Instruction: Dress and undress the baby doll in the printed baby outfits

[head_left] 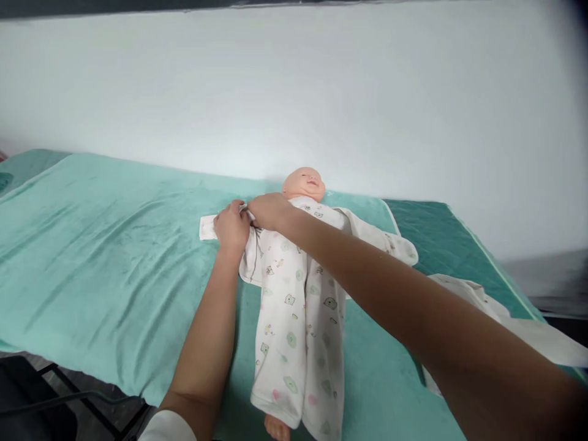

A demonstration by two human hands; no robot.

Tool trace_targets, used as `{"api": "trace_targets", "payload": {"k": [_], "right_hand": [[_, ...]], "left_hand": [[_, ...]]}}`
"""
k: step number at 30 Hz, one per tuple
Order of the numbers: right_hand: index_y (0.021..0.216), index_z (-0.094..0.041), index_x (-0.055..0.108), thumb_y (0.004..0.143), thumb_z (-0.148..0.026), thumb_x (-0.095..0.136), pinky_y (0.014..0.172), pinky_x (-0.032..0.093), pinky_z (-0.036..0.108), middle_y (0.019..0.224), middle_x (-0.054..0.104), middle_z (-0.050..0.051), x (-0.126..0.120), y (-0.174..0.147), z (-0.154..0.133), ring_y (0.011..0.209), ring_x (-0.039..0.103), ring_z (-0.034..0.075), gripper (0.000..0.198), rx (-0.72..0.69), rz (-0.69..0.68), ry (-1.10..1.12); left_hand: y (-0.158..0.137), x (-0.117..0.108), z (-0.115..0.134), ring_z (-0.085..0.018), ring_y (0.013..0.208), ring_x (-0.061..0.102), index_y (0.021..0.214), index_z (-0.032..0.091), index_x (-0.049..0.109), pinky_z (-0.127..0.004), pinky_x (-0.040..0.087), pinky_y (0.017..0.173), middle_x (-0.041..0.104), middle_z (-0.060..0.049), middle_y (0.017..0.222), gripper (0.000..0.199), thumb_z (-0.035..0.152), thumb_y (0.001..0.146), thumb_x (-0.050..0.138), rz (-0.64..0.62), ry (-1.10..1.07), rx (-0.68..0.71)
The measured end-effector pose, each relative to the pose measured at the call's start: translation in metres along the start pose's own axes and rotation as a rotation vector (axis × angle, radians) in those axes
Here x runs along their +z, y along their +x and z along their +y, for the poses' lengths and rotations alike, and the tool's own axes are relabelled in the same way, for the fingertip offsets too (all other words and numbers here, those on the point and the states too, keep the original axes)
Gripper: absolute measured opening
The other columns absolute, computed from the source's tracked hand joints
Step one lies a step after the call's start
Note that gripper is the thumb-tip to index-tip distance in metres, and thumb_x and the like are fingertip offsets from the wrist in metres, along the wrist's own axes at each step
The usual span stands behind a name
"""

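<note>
A baby doll (pixel 304 182) lies face up on a teal cover, its head toward the wall. It wears a white top (pixel 321 211) and white printed trousers (pixel 294 318), and one bare foot sticks out at the bottom. My left hand (pixel 232 226) is closed on the sleeve (pixel 208 228) at the left, whose cuff end sticks out beyond my fingers. Right beside it, my right hand (pixel 270 211) pinches the same sleeve nearer the doll's shoulder. The doll's arm inside is not visible. The other sleeve (pixel 383 239) stretches out to the right, beneath my right forearm.
The teal cover (pixel 114 257) spreads over the bed, wrinkled at the left. More white cloth (pixel 468 294) lies at the right, partly behind my right forearm. A white wall (pixel 294 92) stands at the back. A dark object with a cable (pixel 37 398) is at the lower left.
</note>
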State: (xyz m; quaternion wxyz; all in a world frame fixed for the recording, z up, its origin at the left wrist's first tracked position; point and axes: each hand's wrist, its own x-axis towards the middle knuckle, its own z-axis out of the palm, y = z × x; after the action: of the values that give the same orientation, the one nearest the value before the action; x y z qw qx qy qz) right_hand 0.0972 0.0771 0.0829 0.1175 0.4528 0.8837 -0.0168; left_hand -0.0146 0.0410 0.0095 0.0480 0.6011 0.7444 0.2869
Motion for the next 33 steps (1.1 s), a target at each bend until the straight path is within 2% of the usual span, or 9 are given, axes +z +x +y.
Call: {"api": "trace_targets", "payload": {"k": [5,12,15,17,21,23,26,29,33], "right_hand": [[0.117,-0.018,0.068,0.097,-0.035,0.059,0.074,0.045,0.035,0.106,0.073,0.014,-0.020,-0.027,0.018,0.096,0.070,0.030,0.028,0.005,-0.005,-0.074],[0.110,-0.021,0.069,0.099,-0.041,0.054,0.073,0.040,0.034,0.105,0.071,0.011,-0.031,-0.056,0.049,0.089,0.067,0.026,0.027,0.103,0.053,-0.083],[0.109,-0.022,0.068,0.099,-0.043,0.054,0.074,0.040,0.034,0.108,0.071,0.011,-0.028,-0.058,0.051,0.088,0.066,0.024,0.027,0.109,0.095,-0.028],[0.111,-0.022,0.068,0.099,-0.042,0.055,0.074,0.041,0.033,0.109,0.071,0.011,-0.024,-0.054,0.047,0.089,0.067,0.025,0.026,0.081,0.115,0.010],[0.119,-0.021,0.066,0.098,-0.036,0.056,0.074,0.043,0.034,0.115,0.070,0.013,-0.013,-0.039,0.030,0.098,0.068,0.028,0.027,0.023,0.113,0.022],[0.119,-0.019,0.066,0.096,-0.031,0.059,0.075,0.045,0.034,0.117,0.070,0.013,-0.009,-0.032,0.023,0.102,0.068,0.030,0.027,0.018,0.110,0.019],[0.118,-0.018,0.069,0.094,-0.028,0.060,0.079,0.048,0.035,0.120,0.071,0.014,-0.007,-0.032,0.019,0.108,0.066,0.030,0.027,0.029,0.130,0.076],[0.123,-0.019,0.068,0.097,-0.028,0.054,0.088,0.049,0.037,0.130,0.068,0.013,-0.004,-0.051,0.026,0.117,0.063,0.029,0.030,0.043,0.240,0.234],[0.120,-0.022,0.068,0.099,-0.024,0.045,0.104,0.045,0.039,0.131,0.069,0.007,0.021,-0.095,0.047,0.125,0.059,0.024,0.032,0.150,0.571,0.526]], "left_hand": [[-0.002,-0.002,-0.004,-0.028,0.108,0.067,0.122,0.030,0.066,-0.037,0.047,0.080,0.072,-0.007,0.120,0.038,0.017,0.096,0.041,0.038,-0.034,-0.014],[-0.004,-0.003,-0.012,-0.027,0.102,0.067,0.115,0.032,0.068,-0.035,0.045,0.072,0.070,-0.007,0.115,0.042,0.009,0.089,0.044,-0.006,-0.031,-0.057],[-0.005,-0.002,-0.009,-0.028,0.103,0.066,0.120,0.032,0.065,-0.038,0.047,0.079,0.070,-0.008,0.114,0.045,0.009,0.090,0.041,-0.030,0.027,-0.033],[-0.006,-0.001,-0.003,-0.030,0.112,0.063,0.123,0.030,0.063,-0.043,0.047,0.090,0.069,-0.010,0.117,0.043,0.010,0.091,0.041,-0.009,0.082,0.028],[-0.007,0.004,0.009,-0.033,0.128,0.053,0.128,0.027,0.059,-0.056,0.031,0.116,0.067,-0.011,0.128,0.038,0.018,0.092,0.050,0.003,0.177,0.188],[-0.006,0.008,0.011,-0.032,0.127,0.053,0.131,0.026,0.056,-0.055,0.028,0.119,0.066,-0.011,0.130,0.040,0.021,0.091,0.054,-0.054,0.182,0.258],[-0.005,0.010,0.010,-0.031,0.123,0.056,0.128,0.023,0.056,-0.050,0.035,0.113,0.067,-0.011,0.125,0.037,0.021,0.091,0.054,-0.101,0.157,0.306],[-0.005,0.008,0.006,-0.032,0.120,0.057,0.122,0.022,0.060,-0.049,0.040,0.105,0.067,-0.012,0.122,0.031,0.020,0.093,0.051,-0.083,0.161,0.299],[-0.004,0.003,0.000,-0.033,0.118,0.058,0.117,0.023,0.062,-0.049,0.042,0.099,0.068,-0.013,0.121,0.029,0.018,0.094,0.045,-0.041,0.210,0.209]]}}
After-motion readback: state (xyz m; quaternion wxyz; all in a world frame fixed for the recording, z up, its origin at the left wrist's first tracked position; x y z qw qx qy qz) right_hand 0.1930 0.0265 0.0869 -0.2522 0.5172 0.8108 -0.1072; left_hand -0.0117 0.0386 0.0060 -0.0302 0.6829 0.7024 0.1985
